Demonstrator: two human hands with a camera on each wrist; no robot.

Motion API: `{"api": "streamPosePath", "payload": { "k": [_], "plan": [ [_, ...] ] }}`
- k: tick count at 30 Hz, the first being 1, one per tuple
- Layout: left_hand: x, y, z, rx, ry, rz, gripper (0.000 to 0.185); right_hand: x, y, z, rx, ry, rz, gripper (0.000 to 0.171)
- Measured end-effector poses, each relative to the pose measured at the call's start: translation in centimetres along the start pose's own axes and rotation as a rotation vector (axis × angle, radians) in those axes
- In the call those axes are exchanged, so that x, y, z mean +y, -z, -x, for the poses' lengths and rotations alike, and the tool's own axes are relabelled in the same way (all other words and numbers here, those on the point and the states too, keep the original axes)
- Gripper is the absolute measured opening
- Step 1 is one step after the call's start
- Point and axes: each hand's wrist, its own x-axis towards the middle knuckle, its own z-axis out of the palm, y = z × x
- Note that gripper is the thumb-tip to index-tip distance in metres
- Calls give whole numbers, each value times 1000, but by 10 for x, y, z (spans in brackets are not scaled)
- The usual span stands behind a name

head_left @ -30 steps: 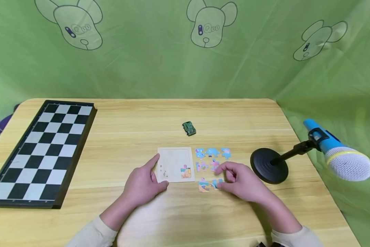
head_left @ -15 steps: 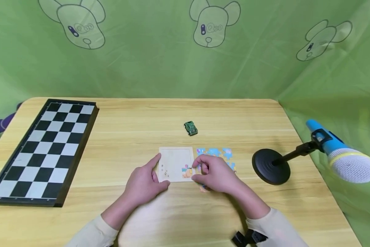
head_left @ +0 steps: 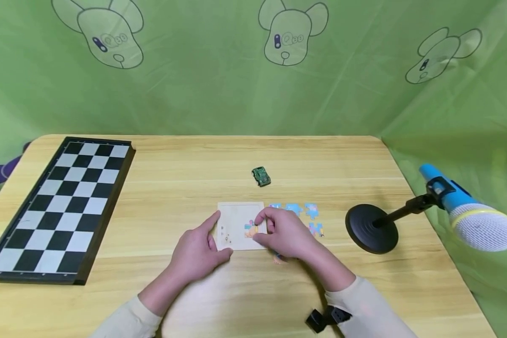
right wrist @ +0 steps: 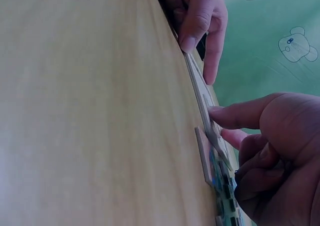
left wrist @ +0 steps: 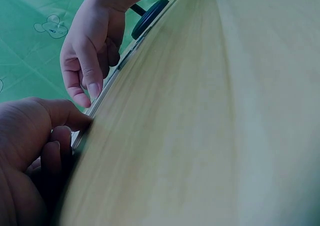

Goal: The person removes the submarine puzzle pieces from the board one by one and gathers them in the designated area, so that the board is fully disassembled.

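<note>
In the head view a pale square puzzle tray [head_left: 236, 218] lies on the table. My left hand [head_left: 198, 251] holds its left side, index finger along the left edge and thumb at the front edge. My right hand [head_left: 289, 234] reaches over the tray's right edge, thumb and index fingertip bent around a small joined cluster of colourful jigsaw pieces [head_left: 249, 229], which it partly covers. Several loose jigsaw pieces [head_left: 311, 210] lie right of the tray, some hidden under the right hand. In the right wrist view, the right thumb and index fingertip meet the tray [right wrist: 200, 88] top.
A folded chessboard [head_left: 73, 202] lies at the left of the table. A small green toy car [head_left: 261, 176] sits beyond the tray. To the right, a blue microphone [head_left: 469, 206] leans out from a stand with a round black base [head_left: 371, 228]. Green cloth hangs behind.
My right hand has moved left from the loose pieces to the tray's right part. The cluster inside the tray has shifted a little left and away from me. The left hand stays put.
</note>
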Motion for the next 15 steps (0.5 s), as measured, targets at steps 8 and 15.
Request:
{"api": "streamPosePath", "payload": {
  "k": [8,15],
  "plan": [
    [1,0,0,1,0,0,91,-1,-1,-1,-21,28,34,25],
    [0,0,0,1,-3,-6,90,-1,6,6,-24,65,-35,25]
  ]
}}
